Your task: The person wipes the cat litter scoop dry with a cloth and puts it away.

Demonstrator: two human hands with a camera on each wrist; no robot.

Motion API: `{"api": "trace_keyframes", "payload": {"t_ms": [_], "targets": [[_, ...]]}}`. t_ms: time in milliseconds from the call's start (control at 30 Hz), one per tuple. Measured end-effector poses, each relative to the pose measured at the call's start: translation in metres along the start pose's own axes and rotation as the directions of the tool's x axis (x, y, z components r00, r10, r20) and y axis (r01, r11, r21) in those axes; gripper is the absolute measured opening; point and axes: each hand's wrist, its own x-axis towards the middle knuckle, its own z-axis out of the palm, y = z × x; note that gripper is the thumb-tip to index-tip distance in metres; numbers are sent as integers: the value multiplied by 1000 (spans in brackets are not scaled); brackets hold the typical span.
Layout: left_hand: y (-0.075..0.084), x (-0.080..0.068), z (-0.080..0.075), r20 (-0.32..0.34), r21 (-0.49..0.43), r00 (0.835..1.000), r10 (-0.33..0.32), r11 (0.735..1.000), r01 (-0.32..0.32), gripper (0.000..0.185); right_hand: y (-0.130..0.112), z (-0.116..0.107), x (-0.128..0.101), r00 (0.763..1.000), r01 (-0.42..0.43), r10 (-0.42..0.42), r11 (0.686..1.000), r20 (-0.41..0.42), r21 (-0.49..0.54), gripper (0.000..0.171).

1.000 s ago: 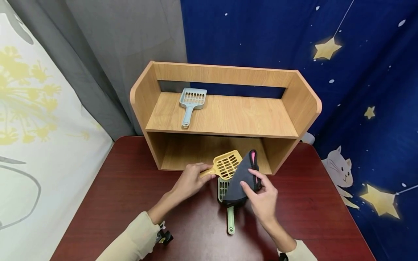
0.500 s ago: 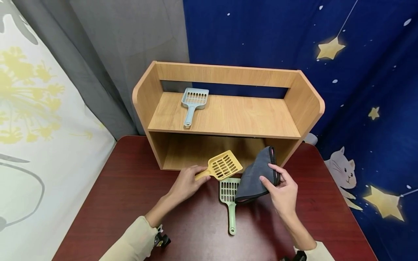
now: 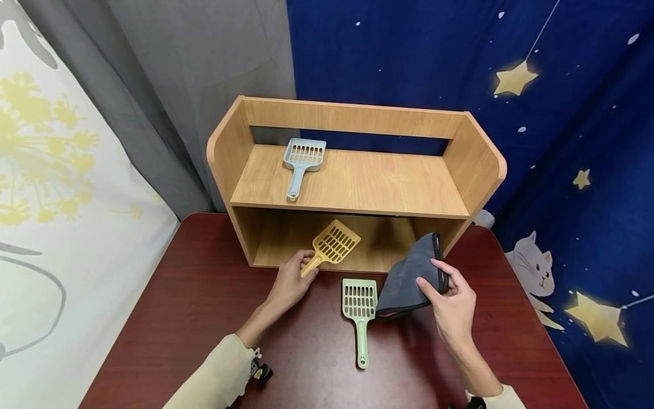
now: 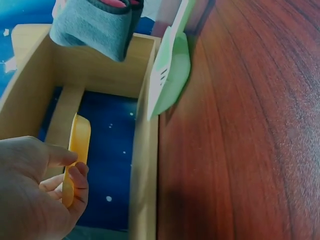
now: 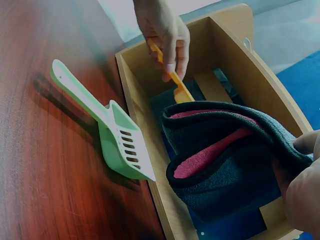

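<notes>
Left hand pinches the handle of the yellow litter scoop between curled fingers and thumb, the slotted head raised at the mouth of the lower compartment of the wooden shelf unit; a blue litter scoop lies on the upper shelf. Between the hands, a green litter scoop lies flat on the red-brown table, untouched by either hand. Right hand grips a folded grey cloth with pink inner face, fingers curled round its edge, held above the table just right of the green scoop.

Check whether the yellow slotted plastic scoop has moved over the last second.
Yes. The yellow slotted plastic scoop, held by the left hand, has shifted up-left, away from the green scoop and into the wooden shelf's lower opening.
</notes>
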Motion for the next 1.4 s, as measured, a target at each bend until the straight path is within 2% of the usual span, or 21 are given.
{"api": "trace_keyframes", "payload": {"t_ms": [233, 400, 667, 767, 1033, 1200, 1400], "targets": [[-12, 10, 14, -3, -22, 998, -58, 998, 58, 40, -5, -9, 7, 1000, 20, -20, 1000, 7, -21, 48], [-21, 19, 22, 10, -67, 991, -136, 988, 137, 44, -7, -18, 12, 999, 37, -35, 997, 30, -63, 49], [-36, 32, 31, -11, -70, 978, -206, 976, 205, 45, -8, -40, 20, 996, 24, -14, 993, 94, -114, 51], [-38, 36, 33, -11, -51, 976, -218, 975, 217, 45, -8, -48, 23, 991, 29, -9, 989, 133, -144, 50], [-43, 44, 38, -15, -15, 965, -262, 965, 262, 48, -4, -62, 26, 980, 12, 14, 991, 199, -131, 52], [-47, 47, 41, -11, 14, 961, -277, 961, 278, 48, -2, -69, 29, 979, 41, -2, 982, 203, -186, 52], [-46, 49, 46, -20, 9, 964, -264, 964, 264, 51, -1, -79, 32, 975, 90, -24, 953, 221, -291, 52]]}}
